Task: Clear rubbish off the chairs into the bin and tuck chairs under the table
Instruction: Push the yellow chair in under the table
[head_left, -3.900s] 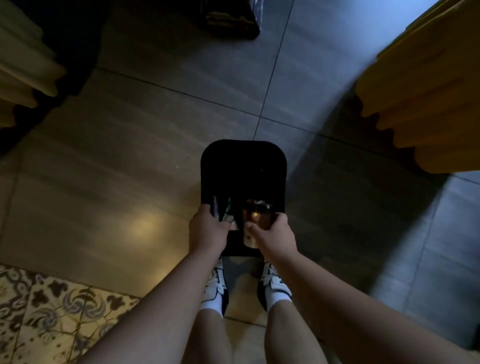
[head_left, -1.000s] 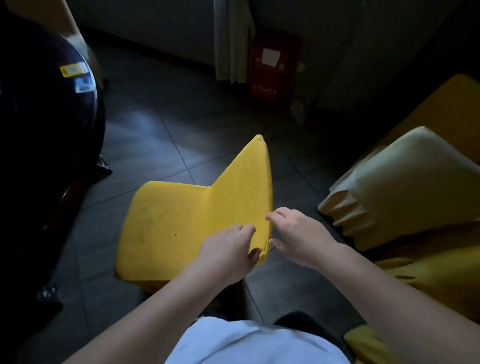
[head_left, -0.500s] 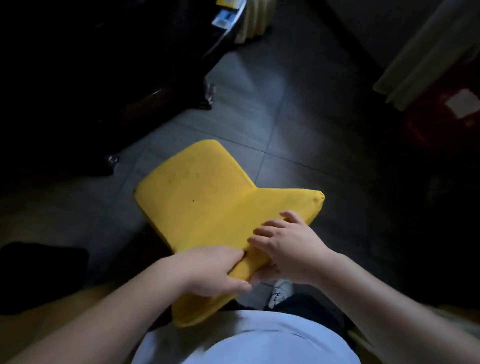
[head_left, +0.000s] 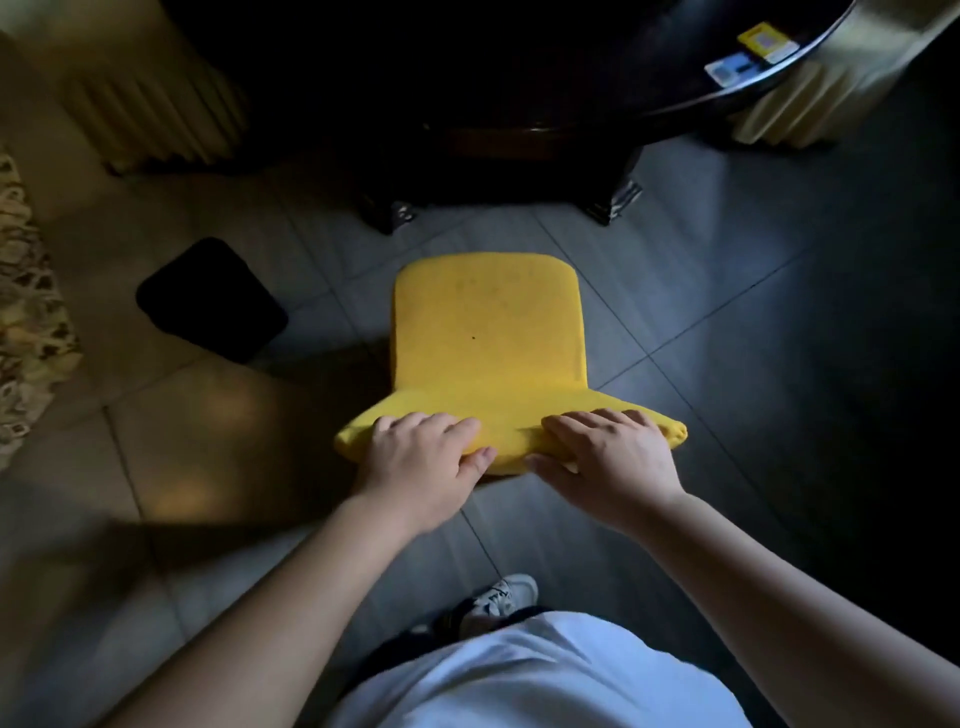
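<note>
A yellow padded chair (head_left: 488, 332) stands on the tiled floor in front of me, its bare seat pointing toward the dark round table (head_left: 519, 78). My left hand (head_left: 421, 462) grips the top of the backrest left of its middle, fingers over the front and thumb behind. My right hand (head_left: 608, 457) grips the same edge to the right. The chair's front edge is a short way from the table's base. A black bin (head_left: 210, 299) sits on the floor to the left of the chair.
Pale ribbed chairs stand at the far left (head_left: 150, 104) and far right (head_left: 810, 109) beside the table. A patterned rug (head_left: 26, 312) lies along the left edge. My shoe (head_left: 498, 597) is behind the chair.
The chair has swung round so its seat now faces the table squarely. Both hands have spread apart along the backrest top. The bin has come into view at left.
</note>
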